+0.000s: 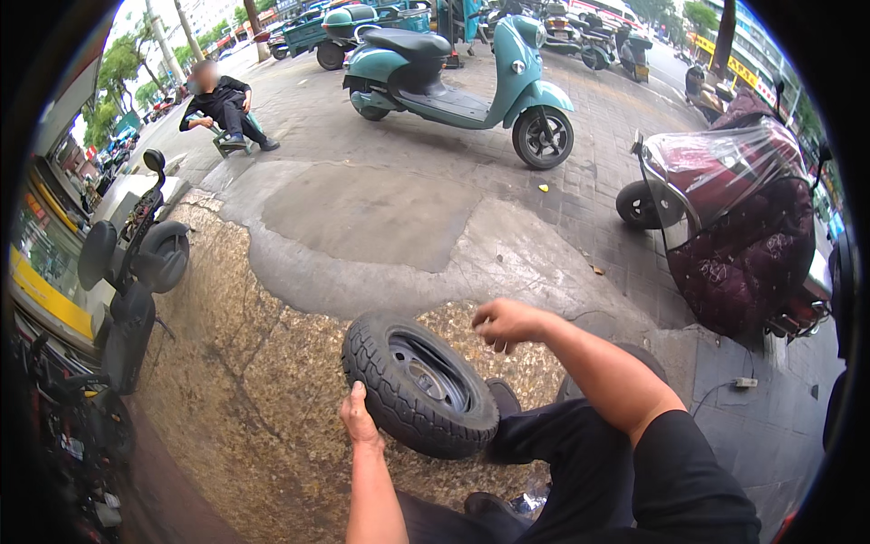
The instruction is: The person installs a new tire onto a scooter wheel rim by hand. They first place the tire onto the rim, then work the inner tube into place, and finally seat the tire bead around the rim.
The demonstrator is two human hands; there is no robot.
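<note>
A small black wheel with a knobbly tyre (pixel 367 349) and a dark metal rim (pixel 430 376) stands tilted in front of me, its rim side facing up and to the right. My left hand (pixel 360 417) grips the tyre's near left edge, with the thumb on the tread and the other fingers partly hidden. Just past the wheel's right side, my right hand (pixel 507 325) is raised in the air, apart from the tyre. Its fingers are loosely bent and spread, and I see nothing in them.
A teal scooter (pixel 453 82) is parked ahead, and a covered dark red one (pixel 743 199) at right. A black electric scooter (pixel 136 272) stands at left. A seated person (pixel 222 104) is at far left. A cable with a white socket block (pixel 745 383) lies at right.
</note>
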